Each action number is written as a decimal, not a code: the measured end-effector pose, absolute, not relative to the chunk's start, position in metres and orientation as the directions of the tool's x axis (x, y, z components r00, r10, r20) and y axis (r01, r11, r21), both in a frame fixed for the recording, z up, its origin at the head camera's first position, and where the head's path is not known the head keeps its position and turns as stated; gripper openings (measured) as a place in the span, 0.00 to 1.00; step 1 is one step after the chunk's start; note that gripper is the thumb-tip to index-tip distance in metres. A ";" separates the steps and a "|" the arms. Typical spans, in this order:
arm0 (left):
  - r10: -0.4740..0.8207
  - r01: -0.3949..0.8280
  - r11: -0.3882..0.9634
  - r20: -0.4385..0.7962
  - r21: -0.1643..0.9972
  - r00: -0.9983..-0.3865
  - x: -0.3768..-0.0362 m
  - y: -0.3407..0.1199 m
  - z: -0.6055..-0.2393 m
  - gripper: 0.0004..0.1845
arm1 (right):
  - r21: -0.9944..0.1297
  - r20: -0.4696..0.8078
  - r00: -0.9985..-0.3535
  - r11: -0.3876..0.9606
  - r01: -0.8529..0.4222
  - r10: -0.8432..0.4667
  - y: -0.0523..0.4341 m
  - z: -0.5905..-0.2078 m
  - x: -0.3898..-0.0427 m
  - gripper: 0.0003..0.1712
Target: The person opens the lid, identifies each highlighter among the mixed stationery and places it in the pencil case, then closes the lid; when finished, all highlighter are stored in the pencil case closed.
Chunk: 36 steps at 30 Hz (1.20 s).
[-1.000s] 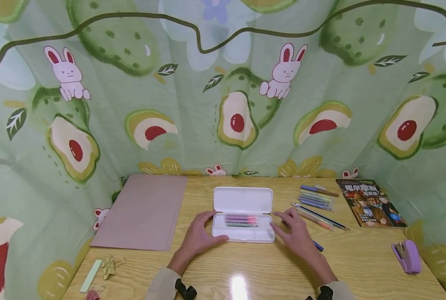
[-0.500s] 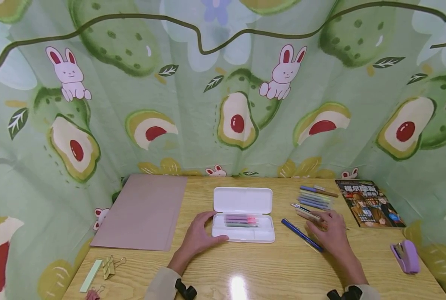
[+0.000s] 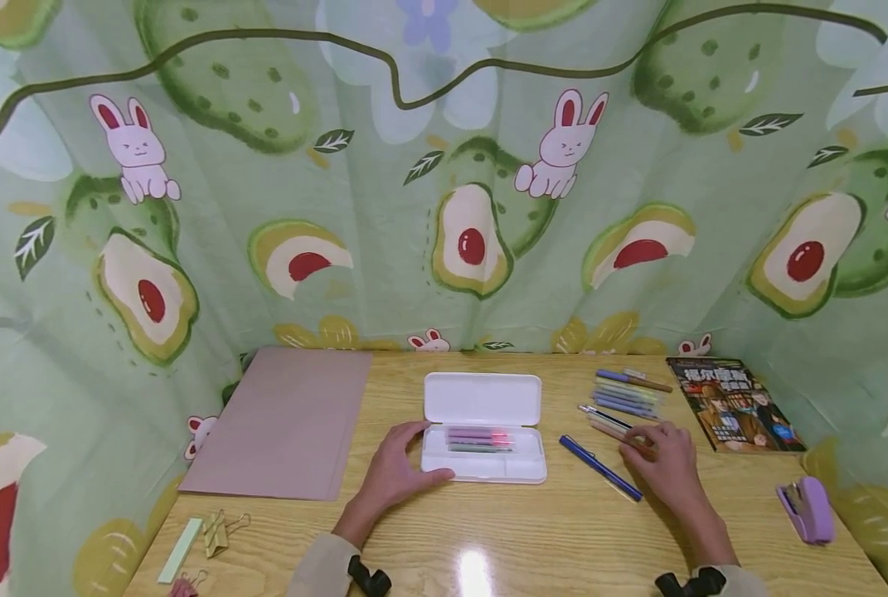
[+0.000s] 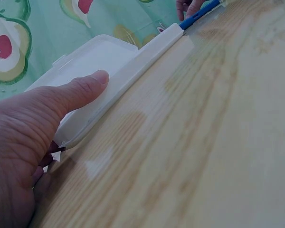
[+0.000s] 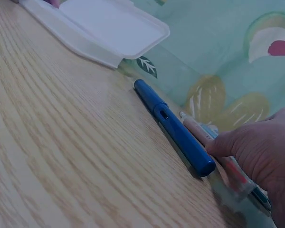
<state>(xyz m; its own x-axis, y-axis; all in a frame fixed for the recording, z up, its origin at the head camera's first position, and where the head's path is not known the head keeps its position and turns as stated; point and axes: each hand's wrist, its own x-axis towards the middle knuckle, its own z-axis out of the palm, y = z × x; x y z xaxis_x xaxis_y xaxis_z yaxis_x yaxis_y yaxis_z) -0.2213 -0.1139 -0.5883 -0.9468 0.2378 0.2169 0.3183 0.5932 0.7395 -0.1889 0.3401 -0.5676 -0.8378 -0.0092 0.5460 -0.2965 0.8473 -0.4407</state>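
Note:
An open white pencil case (image 3: 526, 469) lies mid-table with its lid folded back. Several pink, purple and green pens (image 3: 481, 440) lie in its rear compartment. My left hand (image 3: 399, 471) holds the case's left end, thumb along the front rim and fingers round the left side. To the right, my right hand (image 3: 666, 464) pinches a beige pen (image 3: 609, 426) with a reddish end among the pens on the table; its fingertips are partly hidden in the right wrist view. A dark pen (image 3: 606, 416) lies just behind. Nearer the case rests a blue fountain pen (image 5: 173, 128).
Several highlighters and pens (image 3: 626, 394) lie behind the right hand. Further right are a magazine (image 3: 735, 406) and a purple stapler (image 3: 807, 510). At left lie a mauve folder (image 3: 279, 423), a gold binder clip (image 3: 216, 533) and a pale green strip (image 3: 180, 550).
My right hand has left the case's right end, moved right past the blue fountain pen and come down on the beige pen. My left hand has stayed on the case.

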 end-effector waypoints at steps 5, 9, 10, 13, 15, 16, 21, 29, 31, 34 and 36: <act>0.238 0.323 0.595 0.222 0.736 -0.946 -0.221 -0.113 -0.588 0.51 | -0.459 0.508 -0.862 0.848 -0.263 0.007 0.339 -0.566 -0.187 0.09; 0.236 0.324 0.593 0.225 0.737 -0.945 -0.221 -0.113 -0.588 0.51 | -0.477 0.487 -0.873 0.840 -0.260 0.006 0.339 -0.564 -0.185 0.07; 0.236 0.323 0.593 0.225 0.737 -0.945 -0.221 -0.113 -0.588 0.51 | -0.481 0.484 -0.875 0.837 -0.260 0.007 0.339 -0.564 -0.185 0.07; 0.238 0.324 0.592 0.225 0.738 -0.945 -0.221 -0.113 -0.588 0.51 | -0.486 0.477 -0.879 0.835 -0.258 0.006 0.340 -0.565 -0.184 0.06; 0.238 0.325 0.589 0.225 0.740 -0.945 -0.221 -0.113 -0.588 0.51 | -0.487 0.471 -0.882 0.835 -0.256 0.005 0.341 -0.566 -0.184 0.05; 0.237 0.324 0.588 0.224 0.741 -0.945 -0.221 -0.113 -0.588 0.51 | -0.487 0.470 -0.882 0.835 -0.256 0.004 0.342 -0.566 -0.184 0.05; 0.238 0.326 0.582 0.228 0.745 -0.944 -0.221 -0.113 -0.587 0.50 | -0.475 0.495 -0.869 0.833 -0.283 -0.012 0.342 -0.568 -0.185 0.05; 0.238 0.327 0.577 0.229 0.748 -0.944 -0.221 -0.114 -0.588 0.50 | -0.519 0.478 -0.878 0.802 -0.296 -0.014 0.336 -0.558 -0.184 0.06; 0.236 0.322 0.581 0.225 0.747 -0.946 -0.221 -0.113 -0.588 0.51 | -0.521 0.482 -0.876 0.794 -0.313 -0.029 0.332 -0.553 -0.183 0.07; 0.234 0.316 0.589 0.217 0.744 -0.948 -0.221 -0.113 -0.588 0.51 | -0.522 0.494 -0.867 0.777 -0.352 -0.061 0.323 -0.544 -0.182 0.07; 0.234 0.313 0.591 0.214 0.743 -0.948 -0.221 -0.114 -0.588 0.51 | -0.525 0.496 -0.864 0.762 -0.380 -0.090 0.314 -0.539 -0.182 0.06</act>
<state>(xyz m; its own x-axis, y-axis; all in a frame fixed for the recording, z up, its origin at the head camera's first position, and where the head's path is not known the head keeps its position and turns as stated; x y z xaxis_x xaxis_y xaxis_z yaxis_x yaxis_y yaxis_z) -0.2206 -0.1136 -0.5885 -0.9484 0.2341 0.2138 0.3134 0.5910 0.7433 -0.1820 0.3141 -0.5386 -0.8639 -0.0899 0.4955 -0.3802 0.7617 -0.5247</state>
